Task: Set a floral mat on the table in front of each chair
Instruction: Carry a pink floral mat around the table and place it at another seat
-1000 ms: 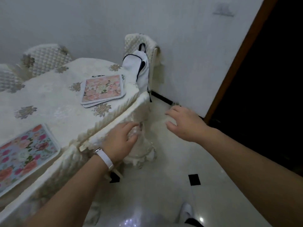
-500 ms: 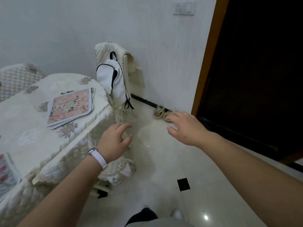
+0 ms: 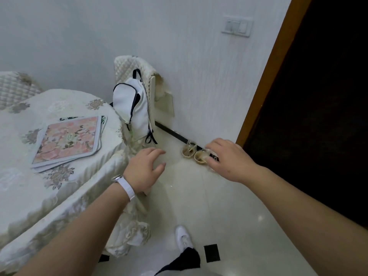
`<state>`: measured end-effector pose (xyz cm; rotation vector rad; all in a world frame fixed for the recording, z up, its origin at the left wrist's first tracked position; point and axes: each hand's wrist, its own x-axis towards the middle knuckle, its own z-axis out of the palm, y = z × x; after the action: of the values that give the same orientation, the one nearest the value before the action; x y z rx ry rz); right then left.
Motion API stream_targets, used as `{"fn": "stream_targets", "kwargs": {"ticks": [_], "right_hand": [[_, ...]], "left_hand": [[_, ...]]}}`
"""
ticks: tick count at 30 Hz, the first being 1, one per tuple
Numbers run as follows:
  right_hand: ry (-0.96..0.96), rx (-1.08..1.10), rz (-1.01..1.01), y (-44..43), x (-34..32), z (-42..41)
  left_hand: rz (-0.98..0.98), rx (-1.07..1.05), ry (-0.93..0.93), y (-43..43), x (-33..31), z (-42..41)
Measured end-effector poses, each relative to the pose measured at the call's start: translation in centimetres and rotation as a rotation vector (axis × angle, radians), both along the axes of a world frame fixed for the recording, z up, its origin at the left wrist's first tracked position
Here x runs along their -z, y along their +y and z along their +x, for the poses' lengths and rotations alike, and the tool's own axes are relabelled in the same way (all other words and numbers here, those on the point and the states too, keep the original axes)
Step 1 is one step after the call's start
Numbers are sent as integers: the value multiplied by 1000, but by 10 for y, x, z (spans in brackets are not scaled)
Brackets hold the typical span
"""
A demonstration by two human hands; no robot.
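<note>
A small stack of floral mats (image 3: 67,140), the top one pink with a pale border, lies near the right end of the table (image 3: 29,188) under its cream cloth. Behind that end stands a quilt-covered chair (image 3: 137,66) with a white backpack (image 3: 132,108) hanging on it. My left hand (image 3: 146,171), a white band on its wrist, hovers beyond the table's corner with fingers spread and nothing in it. My right hand (image 3: 229,159) is out over the floor to the right, also empty with fingers apart.
A second quilted chair (image 3: 16,88) shows at the far left behind the table. A pair of sandals (image 3: 194,154) sits by the wall. A dark doorway (image 3: 318,106) fills the right. My white shoe (image 3: 184,239) steps on the glossy tiled floor.
The view has swung right and advanced along the table. My left hand has come off the table edge. The blue-and-red mat at the near left has left the frame; both hands stay empty.
</note>
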<state>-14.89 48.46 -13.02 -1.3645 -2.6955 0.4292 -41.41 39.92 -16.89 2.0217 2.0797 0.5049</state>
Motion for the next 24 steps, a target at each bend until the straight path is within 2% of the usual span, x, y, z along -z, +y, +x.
{"fn": "stream_targets", "kwargs": {"ticks": [7, 14, 24], "right_hand": [[-49, -90, 11, 107, 0, -57], [-56, -121, 39, 183, -1, -92], [-10, -366, 56, 283, 16, -183]], "left_hand": [[9, -17, -54, 99, 4, -34], [45, -4, 68, 173, -4, -73], [-58, -205, 243, 213, 2, -136]]}}
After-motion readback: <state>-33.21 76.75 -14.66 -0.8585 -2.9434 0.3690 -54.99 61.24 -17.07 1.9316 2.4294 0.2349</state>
